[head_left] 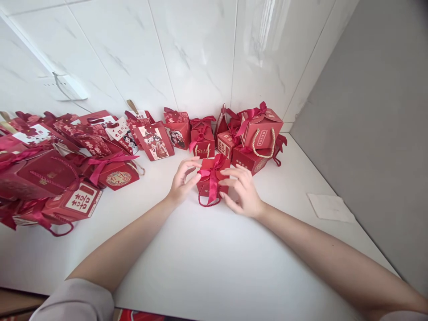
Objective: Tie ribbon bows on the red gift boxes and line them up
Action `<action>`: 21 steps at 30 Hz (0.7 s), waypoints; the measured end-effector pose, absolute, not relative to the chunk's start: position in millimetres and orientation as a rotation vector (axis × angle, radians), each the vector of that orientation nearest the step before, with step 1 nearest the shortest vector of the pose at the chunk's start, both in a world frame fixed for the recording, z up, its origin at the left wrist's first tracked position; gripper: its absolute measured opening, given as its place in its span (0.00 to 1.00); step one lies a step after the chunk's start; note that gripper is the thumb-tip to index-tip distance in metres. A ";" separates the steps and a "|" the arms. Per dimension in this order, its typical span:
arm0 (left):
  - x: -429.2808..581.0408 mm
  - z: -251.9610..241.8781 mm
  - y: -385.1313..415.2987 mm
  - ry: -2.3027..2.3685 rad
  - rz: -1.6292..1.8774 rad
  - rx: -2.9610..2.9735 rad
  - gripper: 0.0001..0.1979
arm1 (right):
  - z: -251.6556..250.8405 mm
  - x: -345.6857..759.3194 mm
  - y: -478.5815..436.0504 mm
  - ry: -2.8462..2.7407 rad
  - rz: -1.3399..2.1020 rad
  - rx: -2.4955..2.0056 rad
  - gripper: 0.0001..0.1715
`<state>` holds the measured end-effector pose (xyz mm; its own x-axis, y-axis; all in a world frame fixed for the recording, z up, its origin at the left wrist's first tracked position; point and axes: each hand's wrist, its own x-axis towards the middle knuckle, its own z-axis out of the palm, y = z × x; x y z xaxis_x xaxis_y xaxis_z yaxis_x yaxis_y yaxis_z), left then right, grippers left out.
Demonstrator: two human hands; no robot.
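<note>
A small red gift box [205,186] stands upright on the white table in front of me. A crimson ribbon [213,180] is tied in a bow on its top, with one tail down the front. The box's dark red cord handle [209,204] hangs at the front. My left hand [185,179] is at the left side of the box, fingers curved but apart, thumb close to the ribbon. On the other side my right hand [243,189] has its fingers spread, the tips by the right edge. Whether any fingertip touches the box I cannot tell. Neither hand grips anything.
Red gift boxes with bows and rope handles [262,129] are stacked just behind. Many more red boxes [50,174] are piled at the left. A folded white cloth or paper [330,207] lies near the right edge, beside a grey panel [374,133]. The tiled wall [200,53] closes the back.
</note>
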<state>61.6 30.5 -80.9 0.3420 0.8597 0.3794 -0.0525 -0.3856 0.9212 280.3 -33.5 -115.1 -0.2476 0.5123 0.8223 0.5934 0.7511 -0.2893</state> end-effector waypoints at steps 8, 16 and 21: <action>63.4 -60.4 29.6 0.724 1.010 1.708 0.13 | -105.1 269.1 -40.7 -2.056 -0.225 -0.903 0.18; 51.1 -58.9 48.5 0.967 1.014 1.743 0.19 | -95.8 273.8 -44.9 -2.019 -0.123 -0.737 0.11; 48.4 -53.7 48.1 0.955 0.880 1.837 0.20 | -100.0 268.8 -48.5 -1.999 -0.021 -0.706 0.11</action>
